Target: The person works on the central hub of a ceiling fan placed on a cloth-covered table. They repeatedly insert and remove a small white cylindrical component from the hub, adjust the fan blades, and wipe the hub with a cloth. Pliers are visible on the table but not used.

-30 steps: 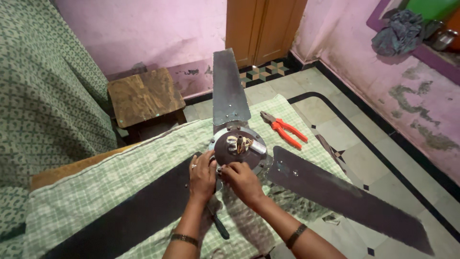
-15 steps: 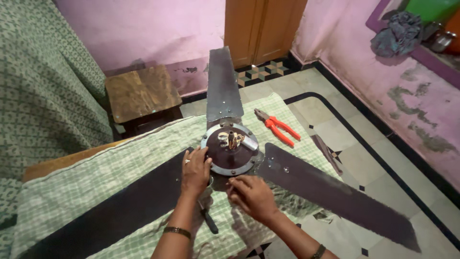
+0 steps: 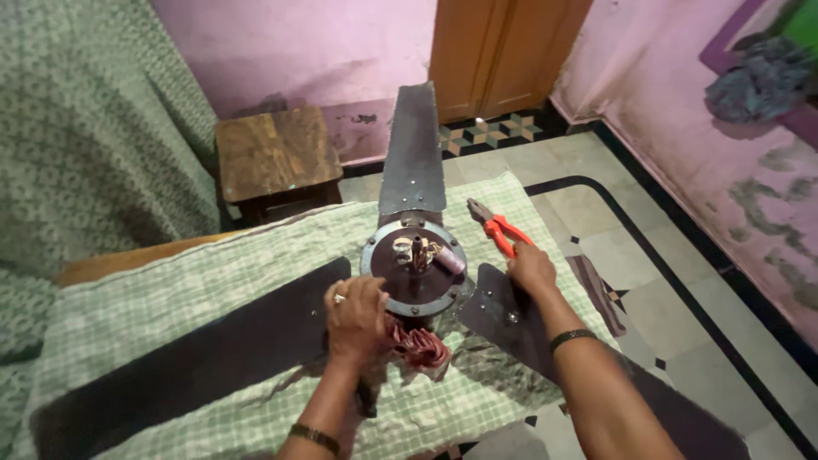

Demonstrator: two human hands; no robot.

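The left hand (image 3: 356,313) lay fingers curled, palm down, on the near rim of the fan's motor (image 3: 415,266), pressing against it rather than closing round anything. Just below that hand, a bundle of reddish copper winding (image 3: 419,347) hung out from under the housing. The right hand (image 3: 532,267) reached out to the red-handled pliers (image 3: 497,228); its fingers were bent over the near ends of the handles, but whether they had closed on the tool could not be told.

The fan lay flat on a green checked cloth (image 3: 196,290) spread over the bench (image 3: 128,260), motor uppermost, with a short shaft and small fittings standing at its centre. Three dark blades radiated from it: a far blade (image 3: 412,153) pointing toward the wooden door (image 3: 498,51), a left blade (image 3: 187,358) along the cloth, and a right blade (image 3: 503,319) passing under the right forearm and out over the tiled floor (image 3: 682,281). A wooden stool (image 3: 273,153) stood beyond the bench.

Judged from its build, the motor was heavy, rigid metal and the safest place to take hold, at the rim with a full hand. The blades looked thin and long, likely to flex and lever if lifted by the tips. The exposed winding appeared fragile and should not bear load. The pliers' sleeved handles should offer a sure grip.
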